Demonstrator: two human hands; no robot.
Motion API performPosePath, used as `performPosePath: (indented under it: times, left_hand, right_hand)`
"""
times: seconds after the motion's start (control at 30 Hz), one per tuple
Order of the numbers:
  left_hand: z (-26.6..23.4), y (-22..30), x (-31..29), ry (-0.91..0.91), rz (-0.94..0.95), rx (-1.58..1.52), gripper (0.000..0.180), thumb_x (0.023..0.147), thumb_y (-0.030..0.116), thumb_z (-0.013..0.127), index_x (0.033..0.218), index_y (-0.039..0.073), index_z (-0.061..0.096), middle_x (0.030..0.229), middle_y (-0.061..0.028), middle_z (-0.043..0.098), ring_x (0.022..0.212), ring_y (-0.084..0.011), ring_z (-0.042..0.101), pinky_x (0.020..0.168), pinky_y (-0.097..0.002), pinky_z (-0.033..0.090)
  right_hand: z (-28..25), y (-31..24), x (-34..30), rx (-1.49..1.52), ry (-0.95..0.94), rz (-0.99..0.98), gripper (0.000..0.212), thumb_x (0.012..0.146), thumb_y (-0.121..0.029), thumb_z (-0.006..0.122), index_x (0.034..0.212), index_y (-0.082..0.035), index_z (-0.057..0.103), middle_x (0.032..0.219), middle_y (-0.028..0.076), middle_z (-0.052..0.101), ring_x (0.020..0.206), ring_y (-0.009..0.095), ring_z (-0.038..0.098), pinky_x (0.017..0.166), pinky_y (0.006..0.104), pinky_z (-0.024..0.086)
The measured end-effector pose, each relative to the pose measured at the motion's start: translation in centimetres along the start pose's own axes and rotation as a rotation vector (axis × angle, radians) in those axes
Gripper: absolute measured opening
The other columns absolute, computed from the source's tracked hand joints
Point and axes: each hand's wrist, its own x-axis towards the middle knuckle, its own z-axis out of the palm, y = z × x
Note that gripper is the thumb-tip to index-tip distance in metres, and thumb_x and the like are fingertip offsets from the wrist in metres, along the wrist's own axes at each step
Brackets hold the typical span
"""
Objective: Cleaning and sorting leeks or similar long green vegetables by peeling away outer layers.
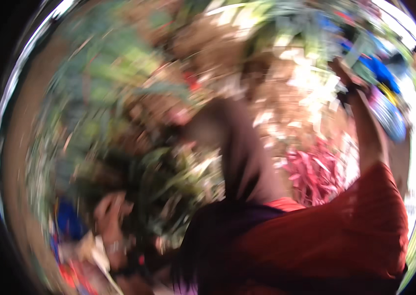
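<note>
Motion smears most of the view. From my red sleeve, my right arm stretches up to the far right, a dark band at its wrist. My right hand (343, 73) is beside pale, sunlit green leaves (301, 39) and close to a blue cloth or bag (380, 71). Its fingers are too blurred to read. At the lower left, what looks like my left hand (112, 211) is beside a heap of long green leaves (173, 179). Whether it holds anything cannot be made out.
My bent leg in brown trousers (247, 147) is in the middle. Right of it lies a bunch of pinkish-red narrow leaves (316, 172). A bluish, see-through bag (389, 115) lies by my right forearm. Blue and red items (70, 219) are at the lower left.
</note>
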Motion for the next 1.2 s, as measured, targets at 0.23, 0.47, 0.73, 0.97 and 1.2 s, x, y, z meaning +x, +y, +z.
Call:
performPosePath:
  times: [0.23, 0.47, 0.73, 0.97, 1.2]
  left_hand:
    - [-13.6, -4.0, 0.7, 0.401, 0.207, -0.228, 0.033, 0.088, 0.030, 0.064, 0.096, -0.002, 0.061, 0.079, -0.0080, 0.063, 0.068, -0.0206, 0.065, 0.071, -0.0327, 0.053]
    - [-17.4, -7.5, -3.3, 0.639, 0.171, -0.513, 0.017, 0.092, 0.017, 0.060, 0.099, 0.002, 0.057, 0.075, -0.0058, 0.058, 0.071, -0.0206, 0.063, 0.068, -0.0328, 0.053]
    - [-15.2, -3.9, -8.6, 0.687, 0.084, -0.481, 0.032, 0.095, 0.032, 0.053, 0.090, 0.001, 0.051, 0.079, -0.0071, 0.046, 0.071, -0.0179, 0.050, 0.062, -0.0316, 0.043]
    - [-17.7, -5.1, -8.8, 0.619, 0.019, -0.580, 0.028, 0.091, 0.027, 0.060, 0.087, 0.001, 0.052, 0.071, -0.0143, 0.055, 0.067, -0.0243, 0.057, 0.059, -0.0361, 0.052]
    - [-18.4, -4.9, -8.0, 0.429, 0.039, -0.616, 0.028, 0.091, 0.027, 0.060, 0.087, 0.000, 0.053, 0.072, -0.0137, 0.057, 0.064, -0.0237, 0.056, 0.058, -0.0343, 0.050]
  right_hand:
    - [29.8, -45.0, 5.4, 0.018, -0.565, -1.351, 0.030, 0.094, -0.019, 0.052, 0.119, -0.004, 0.057, 0.123, 0.015, 0.055, 0.117, 0.025, 0.049, 0.101, 0.0363, 0.039]
    - [44.0, -75.7, -8.6, 0.331, -0.944, -1.204, 0.034, 0.092, -0.028, 0.056, 0.112, 0.000, 0.054, 0.097, 0.016, 0.061, 0.091, 0.027, 0.058, 0.080, 0.0391, 0.046]
    - [55.9, -90.2, -27.8, 0.640, -1.178, -0.928, 0.023, 0.091, -0.023, 0.056, 0.093, 0.000, 0.061, 0.086, 0.013, 0.065, 0.081, 0.025, 0.062, 0.072, 0.0380, 0.048]
    - [55.9, -96.9, -32.4, 0.439, -1.103, -0.619, 0.038, 0.086, -0.029, 0.063, 0.104, 0.003, 0.056, 0.092, 0.024, 0.063, 0.093, 0.041, 0.060, 0.078, 0.0485, 0.045]
    - [54.5, -95.4, -28.5, 1.160, -1.530, -0.138, 0.037, 0.086, -0.036, 0.065, 0.100, -0.001, 0.062, 0.085, 0.003, 0.059, 0.073, 0.011, 0.054, 0.064, 0.0278, 0.046]
